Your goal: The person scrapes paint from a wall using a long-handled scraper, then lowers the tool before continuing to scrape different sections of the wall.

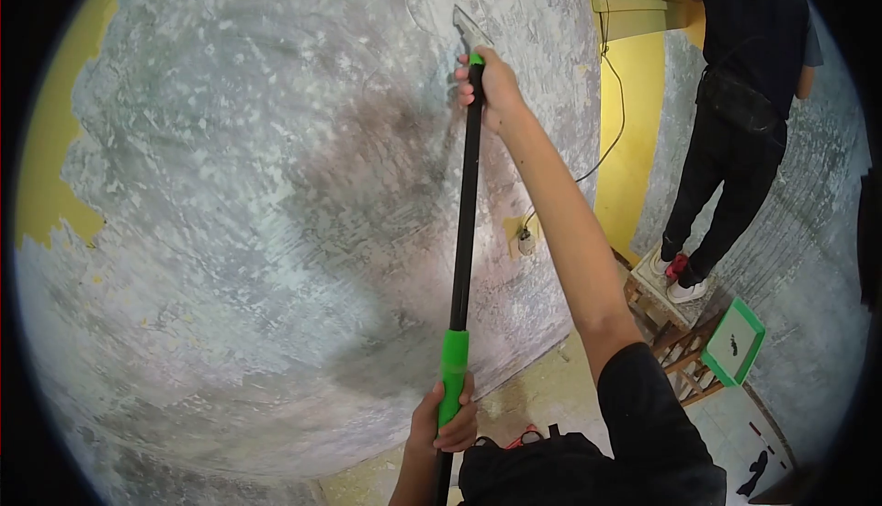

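A long-handled scraper [467, 221] with a black pole and green collars runs up across the view. Its pale angled blade [471, 28] lies against a scraped, mottled grey-white wall [230, 185]. Just below the blade, my right hand [499, 88] is wrapped round the top of the pole, with the arm stretched far up. Lower down, the fingers of my left hand [430, 423] close round the green grip [454, 368]. The pole continues below that hand, out of the frame.
To the right, another person [735, 120] in dark clothes stands on a low wooden platform [648, 290]. A green-rimmed tray [753, 359] rests by a wooden frame. From a wall socket [525, 241], a dark cable [622, 102] runs upward. Yellow paint [55, 198] borders the scraped wall.
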{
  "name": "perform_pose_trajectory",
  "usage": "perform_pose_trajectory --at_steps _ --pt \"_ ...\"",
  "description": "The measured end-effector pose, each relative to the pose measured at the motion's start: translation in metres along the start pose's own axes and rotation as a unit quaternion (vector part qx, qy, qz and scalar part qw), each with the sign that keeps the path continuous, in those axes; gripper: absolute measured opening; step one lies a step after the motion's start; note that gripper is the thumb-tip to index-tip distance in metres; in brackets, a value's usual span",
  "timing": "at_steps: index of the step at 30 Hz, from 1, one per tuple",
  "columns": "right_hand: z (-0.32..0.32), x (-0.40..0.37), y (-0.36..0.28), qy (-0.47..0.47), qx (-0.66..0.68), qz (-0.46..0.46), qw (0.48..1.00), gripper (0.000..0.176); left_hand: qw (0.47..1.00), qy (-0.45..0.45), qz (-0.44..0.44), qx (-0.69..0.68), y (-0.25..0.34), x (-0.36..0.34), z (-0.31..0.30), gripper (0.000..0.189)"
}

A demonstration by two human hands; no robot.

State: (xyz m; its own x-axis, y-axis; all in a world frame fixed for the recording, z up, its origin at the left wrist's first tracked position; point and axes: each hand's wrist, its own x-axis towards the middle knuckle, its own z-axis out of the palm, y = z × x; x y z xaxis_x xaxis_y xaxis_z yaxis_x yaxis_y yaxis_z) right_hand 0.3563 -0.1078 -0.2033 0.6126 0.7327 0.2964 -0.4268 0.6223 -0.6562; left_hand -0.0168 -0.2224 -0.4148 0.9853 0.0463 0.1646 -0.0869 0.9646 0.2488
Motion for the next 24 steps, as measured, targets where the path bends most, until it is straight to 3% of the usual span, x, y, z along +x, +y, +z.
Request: perform_pose_trajectory --at_steps 5,13,24 --pt "-0.014 0.023 -0.012 -0.062 0.1 0.103 0.988 0.042 0.998 -0.025 -0.02 -0.058 -0.01 0.016 0.031 0.035" --pt "0.0 0.017 -0.02 0.047 -0.035 0.042 0.997 0.038 0.996 -0.037 -0.024 -0.075 -0.014 0.02 0.038 0.036" --pt "0.006 0.017 -0.028 0.047 -0.069 0.065 0.994 0.037 0.995 -0.049 -0.029 -0.081 -0.014 0.016 0.027 0.038"
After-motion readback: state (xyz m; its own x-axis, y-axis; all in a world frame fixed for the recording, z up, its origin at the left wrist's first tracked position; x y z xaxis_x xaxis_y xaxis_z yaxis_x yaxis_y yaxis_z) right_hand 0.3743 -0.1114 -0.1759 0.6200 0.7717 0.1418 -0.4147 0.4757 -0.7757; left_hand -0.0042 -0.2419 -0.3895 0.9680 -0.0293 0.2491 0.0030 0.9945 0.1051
